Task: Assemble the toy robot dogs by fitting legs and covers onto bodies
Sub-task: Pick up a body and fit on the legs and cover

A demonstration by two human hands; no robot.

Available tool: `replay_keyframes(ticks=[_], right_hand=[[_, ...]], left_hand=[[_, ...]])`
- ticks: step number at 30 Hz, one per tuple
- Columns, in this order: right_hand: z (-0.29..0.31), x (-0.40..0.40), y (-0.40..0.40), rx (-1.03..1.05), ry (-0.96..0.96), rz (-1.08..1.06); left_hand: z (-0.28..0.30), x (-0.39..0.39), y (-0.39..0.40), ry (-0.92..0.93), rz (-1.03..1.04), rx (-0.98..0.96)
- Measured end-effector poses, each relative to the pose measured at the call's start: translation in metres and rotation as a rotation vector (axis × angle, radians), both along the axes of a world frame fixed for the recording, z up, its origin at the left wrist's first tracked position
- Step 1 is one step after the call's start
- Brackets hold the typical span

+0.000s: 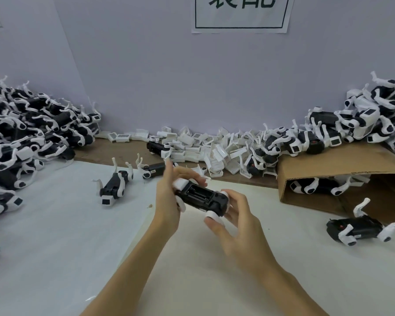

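Here, in the middle of the frame, the left hand (169, 197) and the right hand (235, 224) both grasp one black toy dog body (202, 198), held above the white table (283, 258).

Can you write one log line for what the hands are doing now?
left hand: holds dog body | right hand: holds it too | covers: piled behind
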State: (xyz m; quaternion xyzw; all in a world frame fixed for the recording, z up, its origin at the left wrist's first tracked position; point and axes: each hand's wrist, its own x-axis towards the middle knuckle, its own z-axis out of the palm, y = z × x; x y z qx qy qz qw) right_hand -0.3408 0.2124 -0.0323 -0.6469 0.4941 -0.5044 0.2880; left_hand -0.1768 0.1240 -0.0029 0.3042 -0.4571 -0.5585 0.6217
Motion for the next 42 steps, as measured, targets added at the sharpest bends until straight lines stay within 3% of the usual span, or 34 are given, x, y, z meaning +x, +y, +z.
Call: replay_keyframes(ticks=[3, 6, 11, 16, 18, 24, 31, 38, 42], right_hand=[[0.001, 0.001, -0.013, 0.125, -0.062, 0.104], [0.004, 0.002, -0.039, 0.275, -0.059, 0.148], [0.007, -0.003, -0.124, 0.128, 0.459, -0.061], [0.004, -0.012, -0.178, 0.222, 0.626, -0.105], [0.001, -0.010, -0.180, 0.166, 0.694, -0.159], [0.010, -0.017, -0.154, -0.014, 0.157, -0.275], [0.001, -0.058, -0.108, 0.008, 0.044, -0.425], [-0.011, -0.076, -0.100, 0.098, -0.214, -0.472], [-0.010, -0.079, -0.100, 0.087, -0.231, -0.546]], left_hand=[[-0.010, -0.002, -0.008, -0.169, 0.245, -0.025], [-0.019, 0.006, -0.018, -0.099, 0.353, 0.105], [-0.026, 0.018, -0.032, -0.012, 0.453, 0.235], [-0.024, 0.019, -0.032, 0.004, 0.427, 0.240], [-0.023, 0.017, -0.030, -0.019, 0.412, 0.217], [-0.020, 0.015, -0.025, -0.044, 0.375, 0.175], [-0.021, 0.009, -0.022, -0.110, 0.346, 0.131], [-0.020, 0.005, -0.014, -0.169, 0.326, 0.101], [-0.019, 0.005, -0.014, -0.169, 0.329, 0.112]])
